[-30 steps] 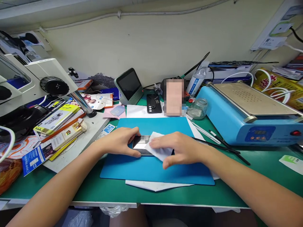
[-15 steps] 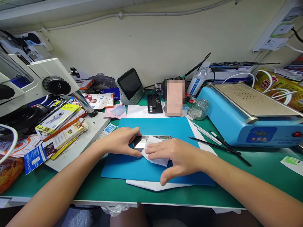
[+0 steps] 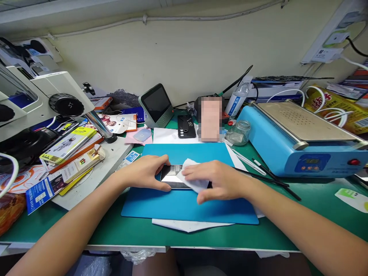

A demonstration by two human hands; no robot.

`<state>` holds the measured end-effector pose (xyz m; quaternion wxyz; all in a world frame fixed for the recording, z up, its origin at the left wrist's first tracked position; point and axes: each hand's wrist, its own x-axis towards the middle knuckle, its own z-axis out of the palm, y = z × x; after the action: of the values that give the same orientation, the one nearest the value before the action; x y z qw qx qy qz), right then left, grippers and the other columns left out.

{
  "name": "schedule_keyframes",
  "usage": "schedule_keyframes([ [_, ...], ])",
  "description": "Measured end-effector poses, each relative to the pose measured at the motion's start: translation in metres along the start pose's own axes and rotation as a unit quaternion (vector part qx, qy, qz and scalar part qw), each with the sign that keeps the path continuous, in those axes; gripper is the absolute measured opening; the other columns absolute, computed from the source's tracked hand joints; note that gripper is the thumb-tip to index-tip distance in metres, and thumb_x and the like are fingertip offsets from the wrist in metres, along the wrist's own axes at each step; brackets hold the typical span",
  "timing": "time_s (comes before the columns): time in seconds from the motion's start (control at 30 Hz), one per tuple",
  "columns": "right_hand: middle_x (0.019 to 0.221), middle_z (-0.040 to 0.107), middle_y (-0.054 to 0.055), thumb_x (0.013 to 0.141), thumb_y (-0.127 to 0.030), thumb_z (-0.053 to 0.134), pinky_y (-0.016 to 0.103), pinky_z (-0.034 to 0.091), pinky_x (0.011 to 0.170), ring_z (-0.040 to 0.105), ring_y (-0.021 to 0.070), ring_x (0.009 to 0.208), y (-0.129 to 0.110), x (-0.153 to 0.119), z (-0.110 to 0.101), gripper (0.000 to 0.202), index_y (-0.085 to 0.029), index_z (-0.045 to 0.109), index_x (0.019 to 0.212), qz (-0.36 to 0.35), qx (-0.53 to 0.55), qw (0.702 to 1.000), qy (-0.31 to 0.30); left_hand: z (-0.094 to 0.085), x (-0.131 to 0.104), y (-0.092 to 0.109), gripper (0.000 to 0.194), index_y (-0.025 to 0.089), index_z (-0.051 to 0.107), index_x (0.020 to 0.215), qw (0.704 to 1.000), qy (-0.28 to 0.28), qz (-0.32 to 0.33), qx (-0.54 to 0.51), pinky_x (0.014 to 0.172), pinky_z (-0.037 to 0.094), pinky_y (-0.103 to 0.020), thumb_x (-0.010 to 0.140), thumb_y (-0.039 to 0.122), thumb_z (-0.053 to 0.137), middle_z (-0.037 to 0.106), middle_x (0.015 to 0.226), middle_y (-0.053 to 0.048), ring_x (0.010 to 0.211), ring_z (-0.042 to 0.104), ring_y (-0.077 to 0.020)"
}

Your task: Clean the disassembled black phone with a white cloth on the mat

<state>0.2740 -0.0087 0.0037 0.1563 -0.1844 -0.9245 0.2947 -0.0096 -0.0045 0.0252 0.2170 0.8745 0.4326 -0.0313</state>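
In the head view, we find the left hand [image 3: 148, 171] braced around the near end of a flat glossy panel [image 3: 169, 178], holding it between thumb and fingers. The panel lies on a blue mat [image 3: 184, 205], directly between the two hands, its middle and far end partly covered. We record the right hand [image 3: 217, 180] holding a folded white cloth [image 3: 198, 187] under its fingers against the panel, the thumb standing apart from them. Below both hands, we note a sheet of white paper [image 3: 188, 226] showing from under the mat, on the green counter [image 3: 115, 232]. Beyond the hands, past the mat, we see a black phone [image 3: 186, 128] and a small display unit [image 3: 156, 103]. Beyond the right hand stands a glass jar [image 3: 240, 133]; to that hand's right we list white tweezers [image 3: 250, 163] and a blue machine [image 3: 273, 153] with a perforated metal top. Left of the left hand, we observe a microscope stand [image 3: 51, 96] and boxes [image 3: 69, 145].
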Motion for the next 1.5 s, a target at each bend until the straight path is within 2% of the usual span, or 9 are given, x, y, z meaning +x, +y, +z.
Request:
schedule_keyframes([
  [0.1,0.138,0.065,0.007,0.09,-0.062,0.065,0.031,0.045,0.107,0.058,0.0254,0.132,-0.0035,0.0008,-0.0011,0.053,-0.021,0.071,0.124,-0.025,0.009,0.999,-0.032,0.0001,0.0001,-0.0003,0.063,0.021,0.057,0.113,1.0,0.005,0.001,-0.001,0.064,0.037,-0.028,0.076,0.071,0.068,0.062,0.087,-0.001,0.078,0.06,-0.0207],
  [0.23,0.136,0.067,0.008,0.092,-0.06,0.063,0.032,0.048,0.103,0.062,0.025,0.127,-0.0042,0.0009,-0.0035,0.052,-0.021,0.069,0.126,0.004,-0.003,1.0,-0.011,0.0005,0.0004,0.0,0.063,0.02,0.056,0.113,1.0,0.0,-0.004,-0.003,0.063,0.037,-0.028,0.076,0.071,0.067,0.061,0.086,-0.001,0.077,0.059,-0.0203],
  [0.4,0.138,0.065,0.008,0.089,-0.059,0.068,0.032,0.046,0.106,0.059,0.0253,0.131,-0.0017,0.0013,0.001,0.053,-0.022,0.069,0.126,-0.032,-0.003,0.999,-0.03,0.0018,0.0008,-0.0006,0.065,0.021,0.056,0.113,1.0,0.003,0.0,-0.005,0.064,0.037,-0.028,0.075,0.071,0.068,0.06,0.085,-0.001,0.077,0.059,-0.0205],
  [0.53,0.137,0.065,0.009,0.091,-0.059,0.064,0.034,0.047,0.105,0.058,0.0263,0.131,0.0008,0.0005,0.0023,0.05,-0.021,0.072,0.122,-0.006,-0.022,1.0,0.006,0.0016,0.0008,0.0005,0.062,0.021,0.056,0.112,1.0,0.001,-0.007,-0.003,0.063,0.037,-0.028,0.076,0.071,0.066,0.06,0.086,-0.001,0.076,0.058,-0.0199],
  [0.7,0.14,0.063,0.007,0.089,-0.057,0.068,0.031,0.045,0.108,0.057,0.024,0.133,-0.0022,0.0012,0.0038,0.048,-0.022,0.071,0.123,-0.037,-0.01,0.999,-0.026,0.0002,0.001,0.0035,0.061,0.021,0.056,0.11,1.0,0.002,-0.006,-0.004,0.063,0.037,-0.027,0.075,0.07,0.068,0.059,0.084,0.0,0.074,0.058,-0.0192],
  [1.1,0.137,0.066,0.008,0.092,-0.057,0.064,0.032,0.047,0.105,0.059,0.025,0.131,-0.0004,0.0011,0.0008,0.046,-0.022,0.072,0.122,0.002,-0.015,1.0,0.005,0.0015,0.0007,0.0011,0.062,0.021,0.056,0.112,1.0,0.0,-0.007,0.004,0.064,0.038,-0.028,0.076,0.07,0.066,0.061,0.086,-0.001,0.075,0.059,-0.0201],
  [1.23,0.142,0.062,0.007,0.091,-0.058,0.065,0.031,0.046,0.106,0.057,0.0253,0.133,-0.0062,0.0018,-0.0008,0.048,-0.022,0.072,0.121,-0.034,-0.018,0.999,-0.037,0.0018,0.001,0.0005,0.061,0.021,0.056,0.11,1.0,0.004,-0.003,0.0,0.063,0.038,-0.028,0.075,0.07,0.067,0.061,0.085,-0.001,0.076,0.059,-0.0204],
  [1.4,0.143,0.061,0.008,0.093,-0.058,0.063,0.033,0.046,0.107,0.054,0.0267,0.136,-0.0047,0.0018,-0.0029,0.051,-0.02,0.07,0.126,0.006,-0.035,0.999,-0.031,0.0014,0.001,-0.0002,0.063,0.021,0.057,0.112,1.0,0.005,0.001,-0.004,0.064,0.038,-0.028,0.075,0.071,0.068,0.062,0.087,-0.001,0.078,0.06,-0.0211],
  [1.5,0.146,0.059,0.008,0.092,-0.059,0.064,0.035,0.041,0.113,0.051,0.0276,0.139,-0.0063,0.0044,-0.0001,0.059,-0.02,0.063,0.136,-0.019,-0.038,0.998,-0.047,0.0008,0.0007,0.0004,0.06,0.021,0.057,0.111,1.0,0.013,0.007,-0.009,0.064,0.038,-0.028,0.075,0.067,0.07,0.063,0.088,-0.001,0.079,0.06,-0.0212],
])
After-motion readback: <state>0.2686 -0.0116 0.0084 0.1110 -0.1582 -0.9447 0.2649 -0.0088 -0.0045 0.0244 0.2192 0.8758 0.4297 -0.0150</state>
